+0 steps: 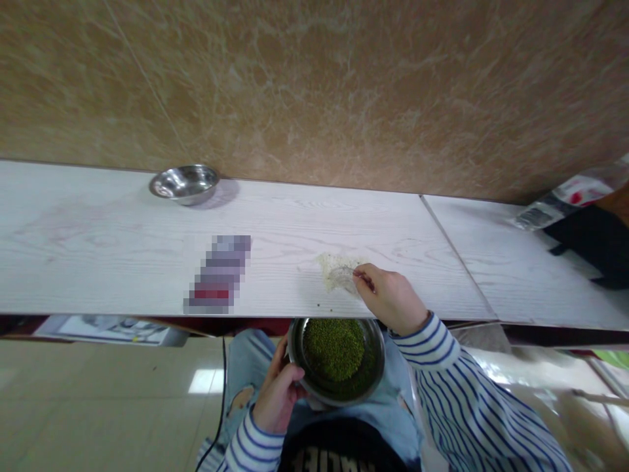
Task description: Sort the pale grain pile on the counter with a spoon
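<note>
My left hand (278,393) grips the rim of a steel bowl (373,367) full of small green beans (334,347), held on my lap just below the white table's front edge. My right hand (390,298) reaches onto the table (122,262) with its fingers pinched on a metal spoon (350,272). The spoon's bowl lies in a small pile of pale grains (334,270) spread on the tabletop. A few dark specks lie beside the pile near the edge.
An empty steel bowl (185,183) stands at the table's back left by the marbled wall. A blurred small packet (219,274) lies mid-table. A plastic bag (570,200) and a dark object (590,246) sit far right. A seam (455,252) splits the tabletop.
</note>
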Available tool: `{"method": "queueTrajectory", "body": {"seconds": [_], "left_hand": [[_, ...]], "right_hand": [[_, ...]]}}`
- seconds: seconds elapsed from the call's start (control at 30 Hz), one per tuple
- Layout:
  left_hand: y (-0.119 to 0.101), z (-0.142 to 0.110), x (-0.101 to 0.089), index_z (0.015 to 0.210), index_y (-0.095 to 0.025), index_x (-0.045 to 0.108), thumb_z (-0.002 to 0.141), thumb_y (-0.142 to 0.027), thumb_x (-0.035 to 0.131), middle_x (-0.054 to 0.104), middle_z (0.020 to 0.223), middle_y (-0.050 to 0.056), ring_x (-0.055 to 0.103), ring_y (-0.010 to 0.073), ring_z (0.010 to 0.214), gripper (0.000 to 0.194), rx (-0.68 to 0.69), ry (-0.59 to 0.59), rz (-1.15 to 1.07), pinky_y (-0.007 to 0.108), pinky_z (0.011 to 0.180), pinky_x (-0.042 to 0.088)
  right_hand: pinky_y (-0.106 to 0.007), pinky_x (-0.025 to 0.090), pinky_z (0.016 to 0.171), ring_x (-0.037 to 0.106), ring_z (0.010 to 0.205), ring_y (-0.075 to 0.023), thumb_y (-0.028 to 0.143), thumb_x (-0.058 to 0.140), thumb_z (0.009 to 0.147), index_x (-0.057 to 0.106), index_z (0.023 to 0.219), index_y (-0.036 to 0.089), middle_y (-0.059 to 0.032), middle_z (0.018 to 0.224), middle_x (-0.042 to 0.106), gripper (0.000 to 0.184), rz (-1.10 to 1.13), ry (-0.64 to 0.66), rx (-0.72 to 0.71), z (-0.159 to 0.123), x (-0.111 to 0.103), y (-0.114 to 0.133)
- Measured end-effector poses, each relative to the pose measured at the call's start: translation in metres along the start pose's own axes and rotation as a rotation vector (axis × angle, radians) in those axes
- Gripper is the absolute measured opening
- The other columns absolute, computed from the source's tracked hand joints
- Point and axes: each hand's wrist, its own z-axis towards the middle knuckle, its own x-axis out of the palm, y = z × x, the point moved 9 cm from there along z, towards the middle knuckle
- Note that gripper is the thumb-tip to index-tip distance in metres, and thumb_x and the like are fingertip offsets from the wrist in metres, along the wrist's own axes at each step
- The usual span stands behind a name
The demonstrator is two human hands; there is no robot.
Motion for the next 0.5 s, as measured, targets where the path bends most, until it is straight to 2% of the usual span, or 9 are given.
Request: {"method": "queueTrajectory", "body": {"seconds": [0.13, 0.33, 0.5], "left_hand": [[0.0006, 0.0001, 0.0011, 0.130, -0.023, 0.039, 0.058, -0.015, 0.053, 0.057, 0.102, 0.005, 0.049, 0.0147, 0.064, 0.075, -0.013, 0.005, -0.005, 0.026, 0.047, 0.041], [-0.0013, -0.0002, 0.0000, 0.128, -0.024, 0.041, 0.056, -0.014, 0.054, 0.058, 0.099, 0.005, 0.050, 0.0149, 0.065, 0.074, -0.012, -0.005, -0.008, 0.026, 0.048, 0.042], [-0.0016, -0.0007, -0.0001, 0.130, -0.024, 0.038, 0.057, -0.014, 0.053, 0.057, 0.091, 0.003, 0.049, 0.0145, 0.061, 0.075, -0.010, 0.008, -0.001, 0.027, 0.047, 0.042]], "right_hand": [[-0.025, 0.042, 0.059, 0.063, 0.066, -0.0155, 0.028, 0.043, 0.086, 0.061, 0.094, 0.019, -0.0040, 0.076, 0.069, 0.022, 0.022, 0.001, 0.011, 0.0010, -0.0007, -0.0006], [-0.026, 0.042, 0.063, 0.064, 0.072, -0.0172, 0.026, 0.042, 0.086, 0.061, 0.095, 0.019, -0.0050, 0.080, 0.070, 0.022, -0.005, 0.027, 0.029, 0.0055, 0.0004, 0.0009], [-0.027, 0.041, 0.064, 0.064, 0.075, -0.0179, 0.026, 0.040, 0.086, 0.061, 0.096, 0.018, -0.0056, 0.082, 0.070, 0.024, -0.040, 0.058, 0.032, 0.0083, 0.0016, 0.0070]]}}
